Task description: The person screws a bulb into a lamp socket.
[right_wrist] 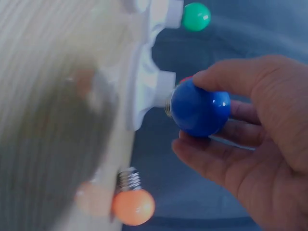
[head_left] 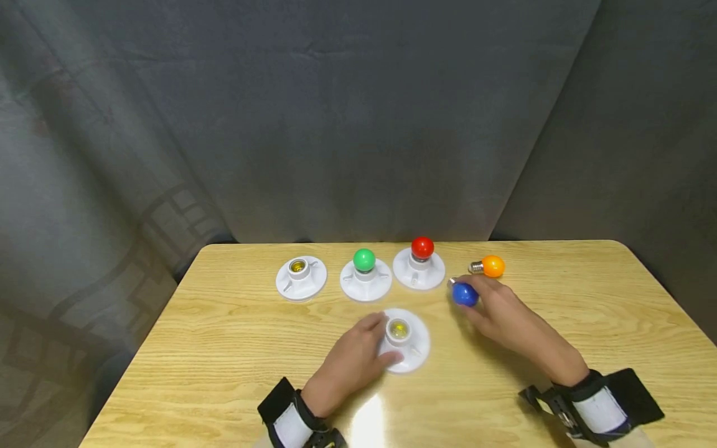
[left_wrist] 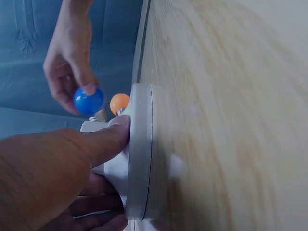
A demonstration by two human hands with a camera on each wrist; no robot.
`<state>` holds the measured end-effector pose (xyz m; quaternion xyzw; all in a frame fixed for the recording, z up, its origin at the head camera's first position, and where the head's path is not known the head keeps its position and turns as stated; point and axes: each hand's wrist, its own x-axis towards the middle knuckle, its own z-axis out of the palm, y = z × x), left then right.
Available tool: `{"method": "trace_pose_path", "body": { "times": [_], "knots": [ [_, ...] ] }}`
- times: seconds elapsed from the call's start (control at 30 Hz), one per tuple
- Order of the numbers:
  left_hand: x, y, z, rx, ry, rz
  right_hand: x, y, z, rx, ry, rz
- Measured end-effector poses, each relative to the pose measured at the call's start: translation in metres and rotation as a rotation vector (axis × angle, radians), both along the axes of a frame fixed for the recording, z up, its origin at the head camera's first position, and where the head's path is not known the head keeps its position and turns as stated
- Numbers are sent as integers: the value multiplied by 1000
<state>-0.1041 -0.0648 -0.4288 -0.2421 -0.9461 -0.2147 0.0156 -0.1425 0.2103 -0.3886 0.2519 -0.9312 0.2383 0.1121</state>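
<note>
My right hand (head_left: 498,311) pinches a blue light bulb (head_left: 465,294) between thumb and fingers, above the table on the right. In the right wrist view, part of the blue bulb's (right_wrist: 199,108) metal screw base shows at its left. My left hand (head_left: 355,354) grips the rim of a white round lamp holder (head_left: 417,342), whose brass-coloured socket faces up with no bulb in it. In the left wrist view the thumb lies on top of the holder's base (left_wrist: 140,154), with fingers at its far side, partly hidden.
Behind stand three more white holders: one with a bare socket (head_left: 301,285), one bearing a green bulb (head_left: 365,260), one bearing a red bulb (head_left: 422,247). An orange bulb (head_left: 493,266) lies at the right on the wooden table (head_left: 224,348). A grey curtain (head_left: 358,124) hangs beyond the back edge.
</note>
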Motion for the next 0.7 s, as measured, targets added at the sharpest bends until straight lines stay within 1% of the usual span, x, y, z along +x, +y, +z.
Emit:
{"method": "trace_pose_path", "body": {
  "times": [0.13, 0.27, 0.37, 0.5, 0.6, 0.7],
  "knots": [
    [0, 6, -1, -11, -6, -9, 5, -6, 10, -24, 45, 55],
    [0, 11, -1, -15, -20, -8, 10, -11, 19, -22, 106, 102],
    [1, 14, 0, -13, -34, -6, 12, -14, 24, -11, 134, 131],
    [1, 19, 1, -9, -56, -7, 16, -18, 30, 8, 127, 137],
    [1, 23, 2, -8, -67, -11, 19, -20, 33, 15, 96, 134],
    [2, 26, 2, -3, -58, -18, 20, -22, 35, 17, 60, 130]
  ]
}}
